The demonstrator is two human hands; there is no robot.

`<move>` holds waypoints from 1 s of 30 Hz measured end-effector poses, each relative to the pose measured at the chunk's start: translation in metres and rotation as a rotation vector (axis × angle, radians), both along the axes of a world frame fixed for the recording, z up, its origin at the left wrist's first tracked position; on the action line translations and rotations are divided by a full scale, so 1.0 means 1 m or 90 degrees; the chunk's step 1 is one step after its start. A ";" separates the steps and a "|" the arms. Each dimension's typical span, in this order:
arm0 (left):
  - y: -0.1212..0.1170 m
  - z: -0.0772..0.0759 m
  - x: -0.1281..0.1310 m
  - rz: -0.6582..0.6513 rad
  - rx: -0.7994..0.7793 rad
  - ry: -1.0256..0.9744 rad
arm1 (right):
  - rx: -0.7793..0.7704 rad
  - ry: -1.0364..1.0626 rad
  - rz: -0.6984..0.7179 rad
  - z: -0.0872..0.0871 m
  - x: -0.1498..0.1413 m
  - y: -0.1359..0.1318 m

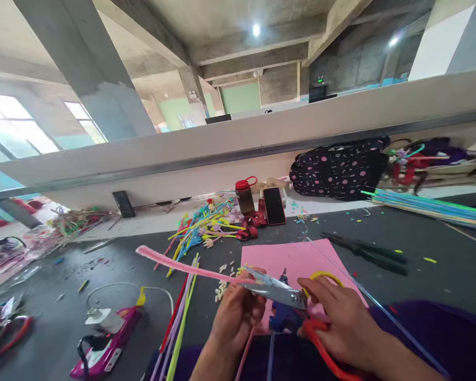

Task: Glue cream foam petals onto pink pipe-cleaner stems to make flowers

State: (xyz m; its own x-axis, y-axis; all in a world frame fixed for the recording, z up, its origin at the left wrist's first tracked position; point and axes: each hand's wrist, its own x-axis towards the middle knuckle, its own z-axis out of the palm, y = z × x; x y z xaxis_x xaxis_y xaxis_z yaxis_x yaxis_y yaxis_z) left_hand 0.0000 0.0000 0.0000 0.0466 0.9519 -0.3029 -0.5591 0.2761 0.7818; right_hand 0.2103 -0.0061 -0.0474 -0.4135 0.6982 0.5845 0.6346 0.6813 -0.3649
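A pink pipe cleaner (182,268) is pinched in my left hand (238,309), its long end sticking out to the upper left. My right hand (337,312) grips scissors (287,296) with one yellow and one red handle. Their parted blades point left and lie around the pipe cleaner at my left fingertips; whether they touch it I cannot tell. Under both hands is a pink sheet (301,256), with a small dark blue piece (283,315) on it. Small cream cut bits (221,288) lie left of the sheet.
Pliers (368,251) lie to the right. Behind stand a red-capped bottle (244,197) and a phone (274,205), near a pile of coloured pipe cleaner pieces (206,225). A magenta glue gun (109,344) lies left, beside loose pipe cleaners (178,317). A patterned bag (341,169) rests against the partition.
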 end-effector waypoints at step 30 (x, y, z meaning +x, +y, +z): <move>0.006 -0.005 -0.011 -0.036 0.044 -0.038 | 0.118 -0.099 -0.023 -0.004 0.006 0.003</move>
